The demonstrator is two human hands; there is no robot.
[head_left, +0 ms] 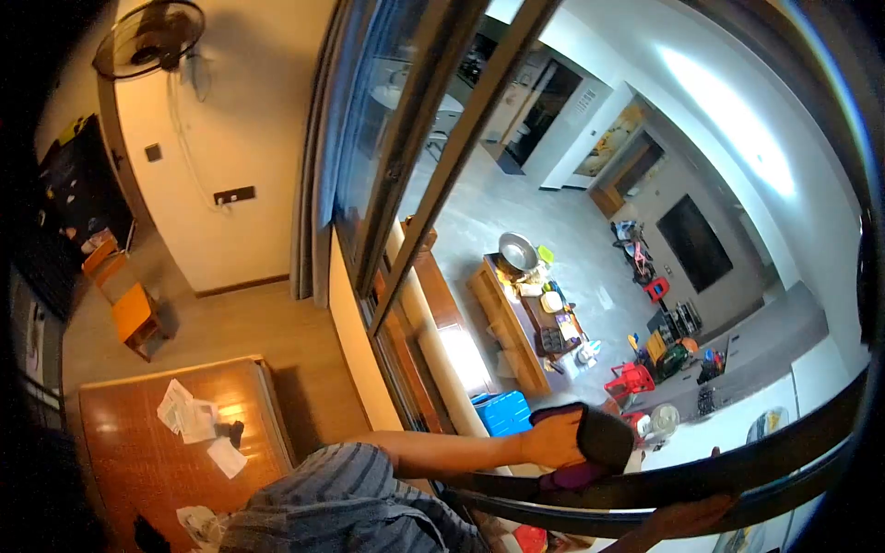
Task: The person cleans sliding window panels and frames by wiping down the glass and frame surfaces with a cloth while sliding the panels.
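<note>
My left hand (551,439) reaches in from a grey striped sleeve (318,488). It is closed on a dark, rounded pad (606,441) with a purple patch (569,476) beneath it. The pad sits against the black window frame (765,475) that curves across the lower right. Farther along, my right hand (691,516) grips this frame from below, with a fingertip showing above its upper edge. Part of the right hand is hidden behind the frame.
A wooden table (120,429) with crumpled papers stands lower left, near a wooden chair (138,318). Dark window bars (452,166) cross the middle. Beyond them are a cluttered table (512,327), a blue box (502,413), a red stool (630,378) and a white fan (664,419).
</note>
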